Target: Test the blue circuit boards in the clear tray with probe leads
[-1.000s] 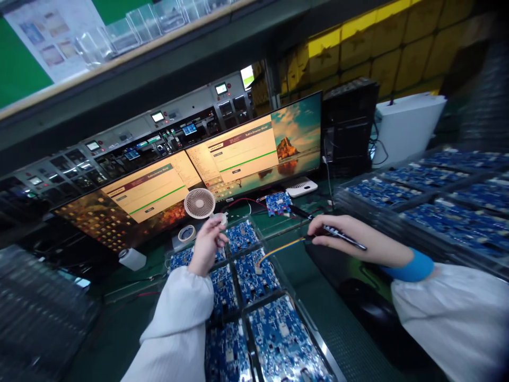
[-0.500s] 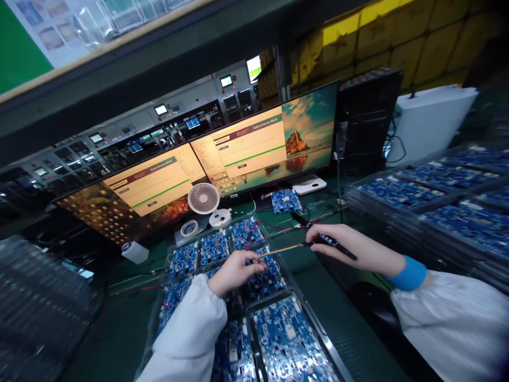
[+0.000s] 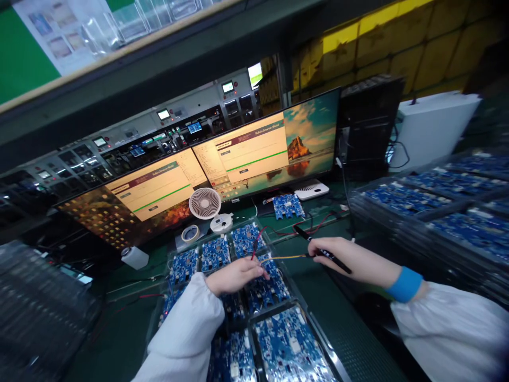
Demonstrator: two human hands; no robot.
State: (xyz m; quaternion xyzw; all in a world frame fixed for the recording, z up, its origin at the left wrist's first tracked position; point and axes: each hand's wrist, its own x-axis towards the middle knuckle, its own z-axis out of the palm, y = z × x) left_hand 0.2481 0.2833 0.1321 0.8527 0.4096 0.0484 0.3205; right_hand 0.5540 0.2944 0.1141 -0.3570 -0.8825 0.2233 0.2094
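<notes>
My left hand (image 3: 240, 275) is over a blue circuit board (image 3: 274, 292) in a clear tray. Its fingers are bent together at one end of a thin cable of yellowish wires (image 3: 288, 258); the very tip is hidden by the fingers. My right hand (image 3: 342, 260), with a blue band (image 3: 404, 285) at the wrist, is closed around a black pen (image 3: 336, 261) held slantwise. The cable's other end, dark, reaches this hand's fingertips. Red and black wires (image 3: 260, 233) run close behind my left hand.
The tray (image 3: 316, 329) holds several blue boards. Behind it stand a small fan (image 3: 204, 203), a tape roll (image 3: 190, 233), a white bottle (image 3: 135, 257), a separate board (image 3: 288, 206) and two monitors (image 3: 250, 151). Stacked board trays (image 3: 421, 212) are at right, dark stacked trays (image 3: 43, 302) at left.
My left hand has moved slightly lower over the board, its fingers now turned down. The cable hangs flatter between the hands. My right hand still holds the pen, and the view has shifted slightly.
</notes>
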